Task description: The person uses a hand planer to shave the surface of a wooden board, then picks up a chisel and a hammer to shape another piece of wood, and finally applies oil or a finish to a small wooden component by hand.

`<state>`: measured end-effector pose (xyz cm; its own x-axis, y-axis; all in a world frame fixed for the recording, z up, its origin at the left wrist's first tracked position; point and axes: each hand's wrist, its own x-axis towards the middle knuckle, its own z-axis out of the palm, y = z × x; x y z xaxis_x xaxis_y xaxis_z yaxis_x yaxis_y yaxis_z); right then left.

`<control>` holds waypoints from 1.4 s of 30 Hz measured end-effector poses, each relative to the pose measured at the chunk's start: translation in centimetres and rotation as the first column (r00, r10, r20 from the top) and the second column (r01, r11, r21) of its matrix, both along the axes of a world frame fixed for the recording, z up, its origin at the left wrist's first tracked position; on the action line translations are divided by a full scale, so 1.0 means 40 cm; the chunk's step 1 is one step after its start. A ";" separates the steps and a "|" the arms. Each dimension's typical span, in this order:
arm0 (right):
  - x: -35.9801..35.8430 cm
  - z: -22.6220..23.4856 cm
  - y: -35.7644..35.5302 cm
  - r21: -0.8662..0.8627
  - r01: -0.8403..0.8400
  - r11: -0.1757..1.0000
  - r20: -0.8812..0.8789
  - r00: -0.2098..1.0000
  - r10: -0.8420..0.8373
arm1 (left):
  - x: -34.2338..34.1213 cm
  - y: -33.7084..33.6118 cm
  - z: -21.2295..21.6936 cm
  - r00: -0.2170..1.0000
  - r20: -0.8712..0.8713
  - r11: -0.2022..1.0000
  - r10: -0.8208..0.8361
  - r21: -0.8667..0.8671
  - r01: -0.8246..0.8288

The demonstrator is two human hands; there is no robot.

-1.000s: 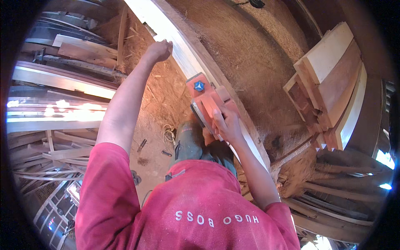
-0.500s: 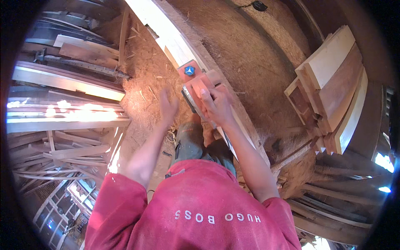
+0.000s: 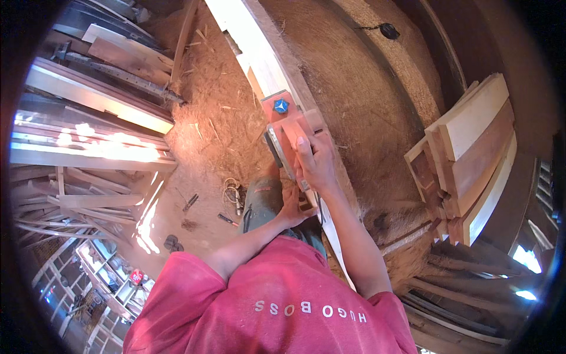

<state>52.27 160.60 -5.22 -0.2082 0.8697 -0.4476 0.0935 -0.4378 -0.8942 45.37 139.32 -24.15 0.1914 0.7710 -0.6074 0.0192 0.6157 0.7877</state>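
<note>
A red electric planer [image 3: 289, 127] with a blue star-shaped knob rests on a long, pale wooden plank [image 3: 254, 47]. My right hand [image 3: 318, 165] is closed around the planer's rear handle, thumb on top. Just behind the planer, my left hand [image 3: 292, 207] is at the near side of the plank, its fingers curled by the wood and partly hidden. What it grips there is unclear. A dark cord [image 3: 321, 211] runs back from the planer beside my right wrist.
Stacked boards [image 3: 471, 147] stand at the right, and long planks [image 3: 100, 94] lie at the left. Sawdust [image 3: 218, 118] and shavings cover the ground. A coiled pale cord [image 3: 231, 192] and a dark-handled tool [image 3: 227, 219] lie near my leg.
My left hand has come from the open space left of the planer to the plank behind it. The right hand keeps its hold on the planer. The view has shifted slightly.
</note>
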 end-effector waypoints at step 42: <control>0.465 0.053 -0.642 -0.193 0.111 0.975 0.235 0.970 -0.064 | -0.489 0.953 0.158 0.518 -0.849 0.729 0.106 0.421 0.540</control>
